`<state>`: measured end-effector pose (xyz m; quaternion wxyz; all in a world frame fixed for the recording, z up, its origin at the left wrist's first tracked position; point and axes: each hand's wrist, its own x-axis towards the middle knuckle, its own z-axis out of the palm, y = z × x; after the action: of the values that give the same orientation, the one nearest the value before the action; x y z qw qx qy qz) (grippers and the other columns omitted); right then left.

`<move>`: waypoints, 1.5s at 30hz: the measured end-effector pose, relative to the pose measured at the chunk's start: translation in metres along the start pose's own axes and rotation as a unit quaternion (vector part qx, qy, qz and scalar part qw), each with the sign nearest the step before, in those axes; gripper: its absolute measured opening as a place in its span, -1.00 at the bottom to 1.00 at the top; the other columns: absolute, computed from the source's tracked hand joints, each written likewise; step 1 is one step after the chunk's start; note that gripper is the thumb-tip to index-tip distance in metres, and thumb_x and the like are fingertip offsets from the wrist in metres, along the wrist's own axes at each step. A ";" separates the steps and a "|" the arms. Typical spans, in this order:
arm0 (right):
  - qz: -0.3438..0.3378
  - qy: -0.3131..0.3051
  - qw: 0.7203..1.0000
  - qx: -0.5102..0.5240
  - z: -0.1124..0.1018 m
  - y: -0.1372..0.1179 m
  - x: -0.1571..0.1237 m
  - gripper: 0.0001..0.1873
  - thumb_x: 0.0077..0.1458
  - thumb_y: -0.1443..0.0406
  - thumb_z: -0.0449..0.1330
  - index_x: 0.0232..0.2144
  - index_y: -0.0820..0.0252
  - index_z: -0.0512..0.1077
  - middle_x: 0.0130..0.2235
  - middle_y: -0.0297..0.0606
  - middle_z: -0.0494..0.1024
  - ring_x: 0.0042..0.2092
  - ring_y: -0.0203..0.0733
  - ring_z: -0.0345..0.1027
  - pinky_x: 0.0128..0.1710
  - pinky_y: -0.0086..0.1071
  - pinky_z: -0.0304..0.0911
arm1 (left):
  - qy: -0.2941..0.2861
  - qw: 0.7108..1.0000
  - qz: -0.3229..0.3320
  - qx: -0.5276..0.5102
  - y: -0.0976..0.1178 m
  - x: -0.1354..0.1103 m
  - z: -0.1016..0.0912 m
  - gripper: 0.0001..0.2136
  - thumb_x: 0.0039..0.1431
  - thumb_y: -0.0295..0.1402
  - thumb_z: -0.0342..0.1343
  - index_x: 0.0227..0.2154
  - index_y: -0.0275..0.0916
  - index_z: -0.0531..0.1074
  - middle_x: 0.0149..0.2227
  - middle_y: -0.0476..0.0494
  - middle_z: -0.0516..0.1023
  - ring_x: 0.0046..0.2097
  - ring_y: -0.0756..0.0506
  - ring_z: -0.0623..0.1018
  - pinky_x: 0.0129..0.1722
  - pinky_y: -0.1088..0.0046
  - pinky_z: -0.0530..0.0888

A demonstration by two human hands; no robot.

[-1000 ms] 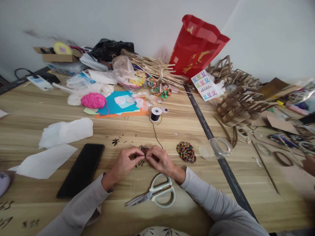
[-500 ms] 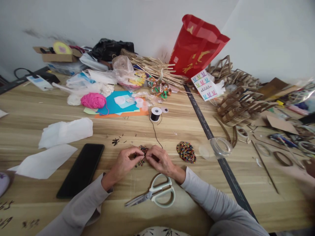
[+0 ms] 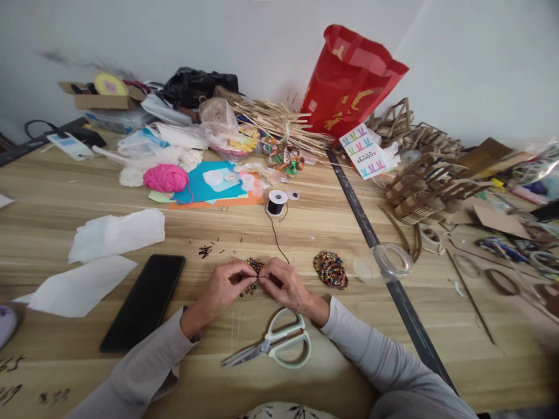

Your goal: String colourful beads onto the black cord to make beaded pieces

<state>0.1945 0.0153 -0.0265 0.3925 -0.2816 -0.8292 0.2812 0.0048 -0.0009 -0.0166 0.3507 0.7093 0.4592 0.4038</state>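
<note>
My left hand is closed in a pinch, its thumb and forefinger almost touching the fingertips of my right hand, which pinches likewise. A tiny dark bit of black cord shows between the fingertips; the exact hold is too small to see. From the spool, more black cord runs down to behind my right hand. Multicoloured beads lie on the table under and between the fingers, partly hidden. A coil of strung beads rests to the right. Scissors lie partly opened below the hands.
A black phone and white paper pieces lie left. Short black scraps are scattered beyond my left hand. Pink yarn, a red bag and small woven baskets stand farther back. A clear tape roll sits right.
Both hands keep nearly the same place and pinch, with only a slight shift at the fingertips. At the far right edge, a blurred shape has moved out of view.
</note>
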 end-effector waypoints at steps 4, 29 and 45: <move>0.002 -0.001 1.000 -0.002 0.000 0.000 0.000 -0.88 0.21 0.33 0.07 -0.37 0.21 0.36 -0.40 -0.21 0.44 -0.32 -0.21 0.31 -0.31 -0.36 0.27 | 0.001 1.000 0.002 0.002 0.001 0.000 0.000 -0.93 0.02 -0.51 0.16 -0.46 -0.28 0.53 -0.42 -0.11 0.61 -0.35 -0.08 0.57 -0.28 0.44 0.46; 0.007 0.003 1.000 -0.010 0.001 0.000 -0.001 -0.89 0.19 0.35 0.07 -0.38 0.22 0.36 -0.41 -0.23 0.42 -0.36 -0.24 0.28 -0.35 -0.40 0.23 | 0.012 1.000 0.005 0.000 -0.001 -0.001 0.001 -0.94 0.03 -0.50 0.15 -0.47 -0.29 0.52 -0.43 -0.12 0.60 -0.35 -0.07 0.57 -0.30 0.45 0.47; 0.005 -0.005 1.000 -0.012 0.000 0.000 0.000 -0.86 0.22 0.31 0.05 -0.39 0.21 0.34 -0.41 -0.21 0.43 -0.35 -0.22 0.30 -0.33 -0.38 0.26 | 0.009 1.000 0.026 0.009 -0.001 0.000 0.001 -0.93 0.04 -0.48 0.15 -0.48 -0.26 0.52 -0.44 -0.11 0.60 -0.36 -0.06 0.56 -0.29 0.45 0.48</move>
<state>0.1942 0.0150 -0.0263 0.3835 -0.2894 -0.8330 0.2745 0.0057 -0.0005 -0.0179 0.3296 0.7204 0.4476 0.4148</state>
